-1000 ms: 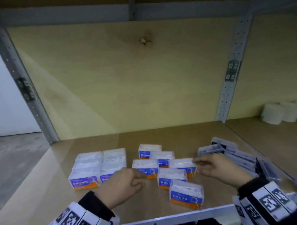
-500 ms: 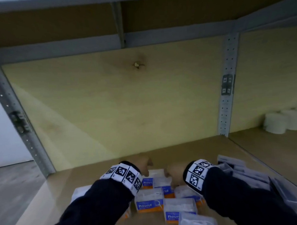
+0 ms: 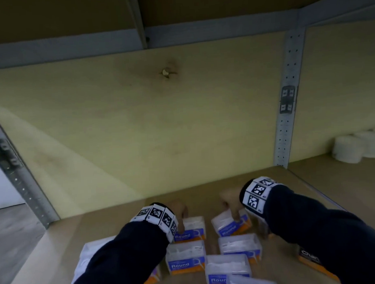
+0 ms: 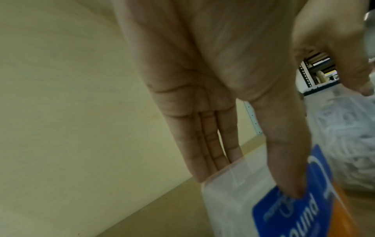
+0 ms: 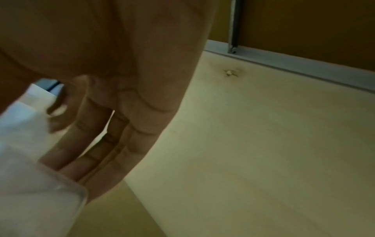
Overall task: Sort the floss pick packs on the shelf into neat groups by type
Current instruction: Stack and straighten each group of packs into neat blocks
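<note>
**Hands on two rear "Round" packs**

Left hand [image 4: 213,89]: clamped on the rear-left pack [image 4: 274,206]; thumb on its blue "Round" label, other fingers [image 4: 194,144] straight and together down the pack's far side; pinch across the box. From the head view the same left hand [image 3: 179,210] sits at the back of that rear-left pack [image 3: 191,231], which lies flat on the shelf [image 3: 129,209].

Right hand [image 3: 230,202]: clamped on the rear-right pack [image 3: 230,225]; thumb on the near face, fingers behind; this pack is tilted and skewed against its neighbours. Right wrist view shows fingers [image 5: 129,144] straight behind the clear pack [image 5: 30,184], thumb curled on the front; whether the pack is off the shelf, cannot tell.

Nearer the camera: more "Round" packs just in front, one [image 3: 186,259] on the left, one [image 3: 240,247] on the right, one [image 3: 228,270] nearer still, close together but not squared up. White packs [image 3: 90,255] lie under the left sleeve; labels hidden. Dark-and-orange pack [image 3: 309,260] at far right, partly behind the right sleeve.

White rolls [image 3: 350,149] stand in the next bay to the right, well apart, beyond the metal upright [image 3: 285,127].
</note>
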`<action>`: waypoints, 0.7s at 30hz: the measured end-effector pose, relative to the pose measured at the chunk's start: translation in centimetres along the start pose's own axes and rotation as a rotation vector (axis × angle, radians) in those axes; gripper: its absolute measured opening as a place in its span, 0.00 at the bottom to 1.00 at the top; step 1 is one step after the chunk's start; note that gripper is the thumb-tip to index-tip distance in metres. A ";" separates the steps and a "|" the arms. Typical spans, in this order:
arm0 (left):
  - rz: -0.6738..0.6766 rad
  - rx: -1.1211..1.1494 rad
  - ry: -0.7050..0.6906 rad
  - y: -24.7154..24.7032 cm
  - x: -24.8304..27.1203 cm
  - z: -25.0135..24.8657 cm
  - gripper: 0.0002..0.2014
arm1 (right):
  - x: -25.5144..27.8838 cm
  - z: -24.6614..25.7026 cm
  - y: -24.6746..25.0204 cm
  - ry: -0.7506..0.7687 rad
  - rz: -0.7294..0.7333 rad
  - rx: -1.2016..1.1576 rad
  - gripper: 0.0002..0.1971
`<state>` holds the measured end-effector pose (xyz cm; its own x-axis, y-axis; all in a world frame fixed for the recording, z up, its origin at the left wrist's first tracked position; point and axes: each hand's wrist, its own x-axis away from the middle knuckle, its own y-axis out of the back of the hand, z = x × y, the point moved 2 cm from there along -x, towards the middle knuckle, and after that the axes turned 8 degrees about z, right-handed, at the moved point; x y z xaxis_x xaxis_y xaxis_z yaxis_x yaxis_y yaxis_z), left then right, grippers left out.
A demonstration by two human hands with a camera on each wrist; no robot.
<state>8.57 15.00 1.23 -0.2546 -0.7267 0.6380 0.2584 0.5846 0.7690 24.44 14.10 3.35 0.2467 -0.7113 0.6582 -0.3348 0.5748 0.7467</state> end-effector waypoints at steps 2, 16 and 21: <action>-0.091 -0.003 0.058 -0.5 0.0 0.6 0.20 | -0.3 -1.0 0.0 -0.022 -0.009 -0.037 0.22; 0.020 0.077 -0.078 -0.3 0.0 0.4 0.14 | -2.4 1.2 -0.8 -0.011 -0.036 -0.102 0.06; -0.068 0.040 -0.108 -0.5 1.8 -0.1 0.25 | -0.2 1.1 -1.2 0.000 -0.138 -0.122 0.25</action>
<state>8.04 13.38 2.04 -0.3698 -0.7230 0.5835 0.2002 0.5513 0.8099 23.79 13.03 2.21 0.2828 -0.7866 0.5489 -0.1846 0.5169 0.8359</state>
